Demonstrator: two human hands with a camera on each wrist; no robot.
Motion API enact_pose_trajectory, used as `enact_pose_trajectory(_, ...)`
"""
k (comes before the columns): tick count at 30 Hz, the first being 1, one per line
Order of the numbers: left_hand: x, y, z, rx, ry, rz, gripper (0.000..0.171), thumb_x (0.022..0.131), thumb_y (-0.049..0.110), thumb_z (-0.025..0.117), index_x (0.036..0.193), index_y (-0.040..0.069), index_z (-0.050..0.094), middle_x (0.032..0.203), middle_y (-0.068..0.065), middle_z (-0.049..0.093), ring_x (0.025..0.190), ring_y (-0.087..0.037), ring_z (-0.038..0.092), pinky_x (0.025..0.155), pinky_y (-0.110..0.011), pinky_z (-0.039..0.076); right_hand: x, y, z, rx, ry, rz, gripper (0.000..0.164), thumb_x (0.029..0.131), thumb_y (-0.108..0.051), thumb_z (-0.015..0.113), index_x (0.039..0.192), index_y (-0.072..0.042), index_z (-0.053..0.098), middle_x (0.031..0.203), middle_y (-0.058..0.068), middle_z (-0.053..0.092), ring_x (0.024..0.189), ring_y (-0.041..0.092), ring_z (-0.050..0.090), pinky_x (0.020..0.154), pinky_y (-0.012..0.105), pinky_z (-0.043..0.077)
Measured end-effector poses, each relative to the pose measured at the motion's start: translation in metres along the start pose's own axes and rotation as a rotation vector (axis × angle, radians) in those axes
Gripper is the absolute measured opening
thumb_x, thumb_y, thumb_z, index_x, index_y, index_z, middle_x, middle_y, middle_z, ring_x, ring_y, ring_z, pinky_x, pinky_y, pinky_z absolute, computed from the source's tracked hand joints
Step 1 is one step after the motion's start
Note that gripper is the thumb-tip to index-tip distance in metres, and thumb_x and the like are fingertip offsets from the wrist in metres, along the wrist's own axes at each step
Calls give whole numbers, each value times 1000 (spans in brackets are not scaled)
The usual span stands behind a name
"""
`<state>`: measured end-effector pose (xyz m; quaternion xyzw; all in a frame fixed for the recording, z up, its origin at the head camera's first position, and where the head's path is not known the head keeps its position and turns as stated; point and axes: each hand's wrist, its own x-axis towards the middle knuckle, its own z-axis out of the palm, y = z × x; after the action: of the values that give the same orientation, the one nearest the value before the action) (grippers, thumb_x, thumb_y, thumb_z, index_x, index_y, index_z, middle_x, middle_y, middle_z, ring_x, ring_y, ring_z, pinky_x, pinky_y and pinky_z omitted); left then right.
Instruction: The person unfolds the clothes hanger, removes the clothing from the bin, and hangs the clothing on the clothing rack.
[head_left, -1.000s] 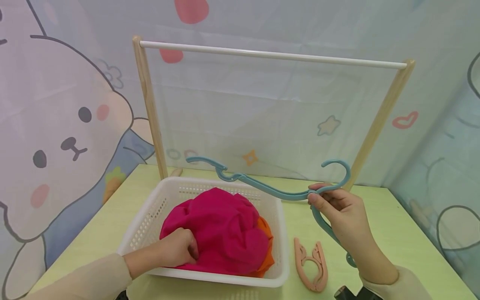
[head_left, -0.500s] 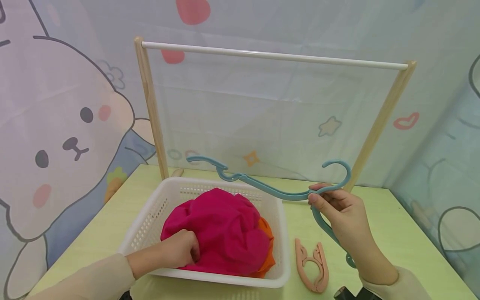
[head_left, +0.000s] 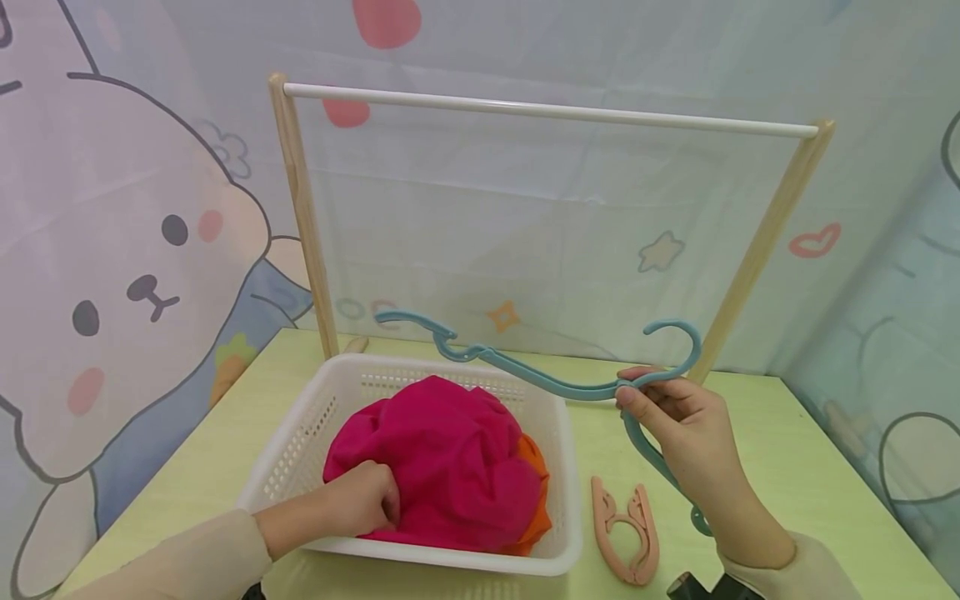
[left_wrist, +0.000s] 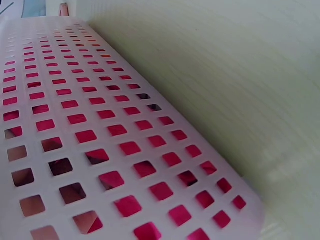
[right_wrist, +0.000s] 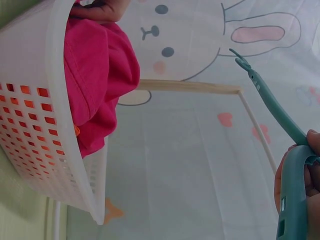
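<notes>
A bright pink garment (head_left: 450, 458) lies bunched in the white plastic basket (head_left: 564, 492), with an orange cloth (head_left: 534, 500) showing under its right side. My left hand (head_left: 363, 497) reaches over the basket's near left corner and grips the pink garment with curled fingers; its fingertips are hidden in the folds. Above the table, right of the basket, my right hand (head_left: 690, 425) pinches a blue-green folding clothes hanger (head_left: 555, 385) just below its hook. One hanger arm extends left over the basket, the other hangs down behind the wrist. In the left wrist view, the basket's perforated wall (left_wrist: 110, 135) hides the hand.
A peach folding hanger (head_left: 637, 567), folded up, lies on the pale green table (head_left: 825, 483) right of the basket. Behind the basket stands a wooden rack with a white rod (head_left: 547, 110). A printed cartoon curtain (head_left: 480, 208) hangs behind the table.
</notes>
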<state>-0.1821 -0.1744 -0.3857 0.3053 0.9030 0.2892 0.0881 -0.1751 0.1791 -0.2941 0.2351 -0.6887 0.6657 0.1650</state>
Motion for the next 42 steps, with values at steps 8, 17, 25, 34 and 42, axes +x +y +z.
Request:
enact_pose_trajectory(8,0,-2,-1,-7,5,23,20,74,2,75,55,9,70,52,9,61,53,5,46,50,-16,44,0,0,-1,-18,2,10,21,90,4,62,97,-12,73,99,-7,68,78,6,65,76,16,52)
enact_pose_trajectory(17,-4,12,-40,-107,108,-11,15,77,-1,66,67,9,62,60,9,55,57,-2,47,54,-20,43,0,1,-2,-13,-13,5,19,90,5,62,97,-10,72,99,-6,67,78,6,64,76,16,52)
enact_pose_trajectory(25,3,37,-82,-5,236,-8,7,87,1,57,82,5,60,63,5,54,56,-6,44,55,-23,41,1,-1,-3,-14,-10,6,18,90,4,62,99,-9,72,96,-7,68,77,6,64,75,16,52)
enact_pose_trajectory(34,21,44,-110,71,347,-42,7,96,4,51,98,-1,56,79,-7,59,67,-15,50,61,-29,43,1,0,-5,-73,1,6,17,91,3,62,99,-10,72,96,-7,67,77,5,64,72,15,51)
enact_pose_trajectory(42,44,23,-112,96,369,-63,11,96,5,51,99,-4,57,81,-11,61,69,-18,54,62,-30,44,0,3,-4,-52,3,13,17,91,3,62,97,-9,72,103,-6,66,78,6,65,74,16,52)
